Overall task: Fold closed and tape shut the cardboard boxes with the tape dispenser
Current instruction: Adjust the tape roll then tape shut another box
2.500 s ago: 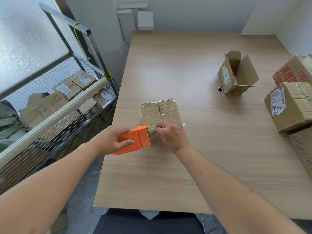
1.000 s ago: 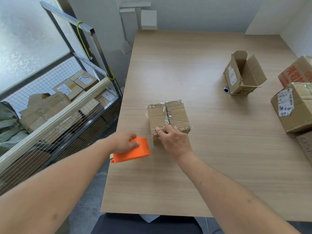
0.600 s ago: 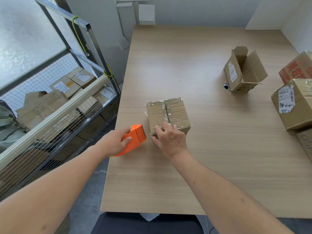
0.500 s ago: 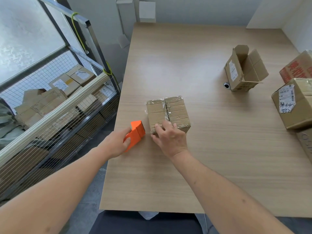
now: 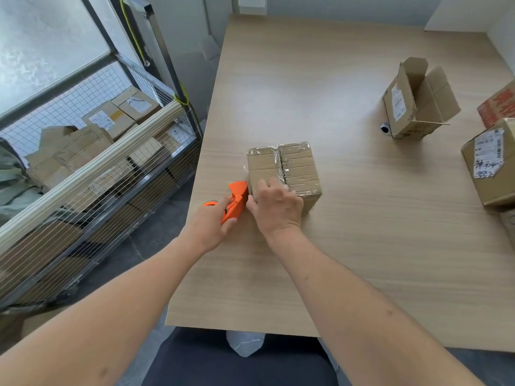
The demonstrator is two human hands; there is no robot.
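Note:
A small closed cardboard box [image 5: 289, 167] with clear tape along its middle seam sits on the wooden table [image 5: 348, 246], near its left edge. My right hand [image 5: 276, 206] rests on the box's near edge, fingers pressed flat on the top. My left hand [image 5: 213, 222] grips the orange tape dispenser [image 5: 237, 200], whose head touches the box's near left corner. Far right, an open cardboard box [image 5: 415, 103] lies on its side with its flaps spread.
Sealed boxes with labels [image 5: 493, 160] stand at the table's right edge. A small dark round object [image 5: 385, 129] lies beside the open box. Left of the table stands a wire cage cart [image 5: 92, 151] holding several boxes.
My left hand has tilted the dispenser upright and brought it from the table against the box's near left corner. My right hand stayed on the box's near edge.

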